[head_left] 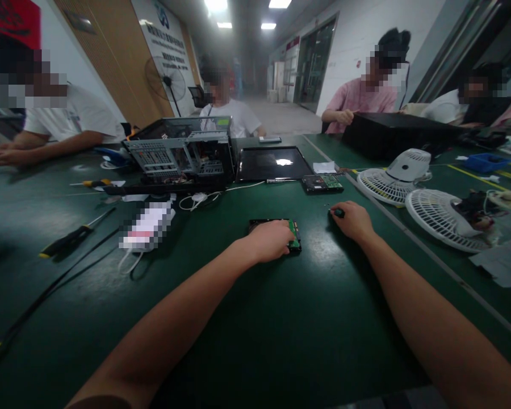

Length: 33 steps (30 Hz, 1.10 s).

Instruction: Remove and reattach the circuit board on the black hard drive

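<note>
Four likely sources of trouble, near half of the green tabletop (221,318), left to right:

1. White looped cable (132,266), thin, at the near end of a pale rectangular device (147,226) on the left. Could snag and drag the device if the left forearm swung wide.
2. Black flat rectangular hard drive (297,236) with green circuit board, lying near the middle under the left hand (272,241). Could slide or swivel if pressure came unevenly from one side; bare fingers on the board could leave grease or static.
3. Tiny pale specks (326,204), just left of and beyond the right fingertips; possibly screws, too small to tell. Could be scattered or lost if brushed by the right hand (343,218).
4. Small dark rounded piece (339,213) at the right fingertips. Could slip and roll if the pinch loosened.

Two grips, left to right:

- Left hand: palm down, fingers bent over the drive's top and toward its right end. Cannot tell whether it clasps the edges or merely rests there.
- Right hand: low over the table, to the right of the drive and apart from it; thumb and forefinger nearly closed, with the dark piece apparently between them. Remaining fingers curled, partly hidden.
</note>
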{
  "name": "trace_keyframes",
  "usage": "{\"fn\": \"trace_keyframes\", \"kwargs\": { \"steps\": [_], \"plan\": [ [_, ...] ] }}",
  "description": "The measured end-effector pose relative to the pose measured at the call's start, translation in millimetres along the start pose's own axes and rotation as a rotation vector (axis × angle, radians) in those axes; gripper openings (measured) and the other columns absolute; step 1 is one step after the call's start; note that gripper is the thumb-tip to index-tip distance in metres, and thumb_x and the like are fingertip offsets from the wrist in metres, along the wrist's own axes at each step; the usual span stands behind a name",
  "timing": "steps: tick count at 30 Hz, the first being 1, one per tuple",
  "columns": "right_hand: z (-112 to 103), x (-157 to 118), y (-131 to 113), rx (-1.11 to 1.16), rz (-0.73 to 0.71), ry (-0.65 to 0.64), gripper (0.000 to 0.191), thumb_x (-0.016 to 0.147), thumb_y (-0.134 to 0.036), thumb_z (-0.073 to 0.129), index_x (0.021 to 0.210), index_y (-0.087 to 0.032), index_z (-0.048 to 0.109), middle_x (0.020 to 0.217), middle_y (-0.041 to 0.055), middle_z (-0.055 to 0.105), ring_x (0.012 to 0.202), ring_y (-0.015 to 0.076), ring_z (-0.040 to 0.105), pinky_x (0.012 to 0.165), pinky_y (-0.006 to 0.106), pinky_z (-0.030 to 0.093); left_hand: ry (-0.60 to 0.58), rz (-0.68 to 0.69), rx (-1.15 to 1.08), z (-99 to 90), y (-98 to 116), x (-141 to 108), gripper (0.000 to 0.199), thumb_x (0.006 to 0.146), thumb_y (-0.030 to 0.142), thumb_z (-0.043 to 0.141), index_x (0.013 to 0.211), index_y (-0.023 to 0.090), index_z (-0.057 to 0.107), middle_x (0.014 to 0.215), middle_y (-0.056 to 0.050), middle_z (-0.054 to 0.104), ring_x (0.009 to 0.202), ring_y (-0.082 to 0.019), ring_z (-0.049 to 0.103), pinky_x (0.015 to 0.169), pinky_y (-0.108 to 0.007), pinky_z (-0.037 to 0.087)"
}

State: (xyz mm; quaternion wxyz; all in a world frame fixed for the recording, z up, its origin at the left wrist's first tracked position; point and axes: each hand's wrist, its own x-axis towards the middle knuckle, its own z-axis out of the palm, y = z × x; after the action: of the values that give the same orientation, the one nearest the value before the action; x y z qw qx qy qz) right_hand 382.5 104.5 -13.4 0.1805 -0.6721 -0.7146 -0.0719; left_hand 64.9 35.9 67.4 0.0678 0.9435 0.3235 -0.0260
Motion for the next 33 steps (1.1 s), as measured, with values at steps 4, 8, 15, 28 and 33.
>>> {"fn": "trace_keyframes", "kwargs": {
  "steps": [4, 8, 15, 28, 33],
  "plan": [
    [3.3, 2.6, -5.1, -0.007, 0.000, -0.004, 0.021, 0.091, -0.031, 0.061, 0.103, -0.024, 0.077, 0.106, 0.0087, 0.071, 0.090, 0.0247, 0.066, 0.077, 0.034, 0.047, -0.013, -0.005, 0.001, -0.7, 0.4, 0.2, 0.025, 0.092, 0.028, 0.068, 0.115, 0.018, 0.073, 0.116, -0.013, 0.065, 0.106, -0.028, 0.064, 0.083, -0.036, 0.052],
    [4.3, 3.9, -5.5, -0.003, 0.000, 0.002, 0.019, 0.090, -0.031, 0.062, 0.100, -0.023, 0.076, 0.104, 0.0088, 0.071, 0.091, 0.0241, 0.065, 0.079, 0.033, 0.047, -0.010, -0.008, 0.008, -0.9, 1.0, 0.5, 0.025, 0.092, 0.028, 0.068, 0.114, 0.018, 0.074, 0.115, -0.013, 0.065, 0.106, -0.028, 0.064, 0.083, -0.036, 0.052],
    [1.5, 1.3, -1.0, -0.028, 0.041, 0.026, 0.018, 0.086, -0.033, 0.065, 0.097, -0.022, 0.074, 0.102, 0.0084, 0.069, 0.090, 0.0245, 0.064, 0.077, 0.034, 0.047, -0.011, -0.019, 0.000, -1.5, 1.1, 0.2, 0.025, 0.092, 0.028, 0.069, 0.115, 0.019, 0.074, 0.117, -0.013, 0.065, 0.107, -0.028, 0.065, 0.082, -0.036, 0.052],
    [3.6, 5.3, -2.7, -0.003, 0.006, -0.005, 0.026, 0.092, -0.033, 0.060, 0.111, -0.026, 0.076, 0.111, 0.0090, 0.068, 0.094, 0.0247, 0.064, 0.077, 0.034, 0.047, -0.008, -0.001, -0.010, -4.7, 1.8, -1.7, 0.023, 0.092, 0.027, 0.068, 0.113, 0.017, 0.074, 0.115, -0.013, 0.066, 0.107, -0.028, 0.064, 0.083, -0.036, 0.052],
    [2.4, 5.8, -6.3, -0.015, 0.040, -0.026, 0.021, 0.091, -0.031, 0.061, 0.103, -0.023, 0.076, 0.110, 0.0094, 0.067, 0.093, 0.0243, 0.064, 0.078, 0.034, 0.048, -0.019, -0.001, -0.017, -3.7, 0.9, -0.2, 0.025, 0.093, 0.028, 0.067, 0.115, 0.017, 0.073, 0.116, -0.014, 0.065, 0.108, -0.030, 0.064, 0.084, -0.038, 0.052]
  ]
}}
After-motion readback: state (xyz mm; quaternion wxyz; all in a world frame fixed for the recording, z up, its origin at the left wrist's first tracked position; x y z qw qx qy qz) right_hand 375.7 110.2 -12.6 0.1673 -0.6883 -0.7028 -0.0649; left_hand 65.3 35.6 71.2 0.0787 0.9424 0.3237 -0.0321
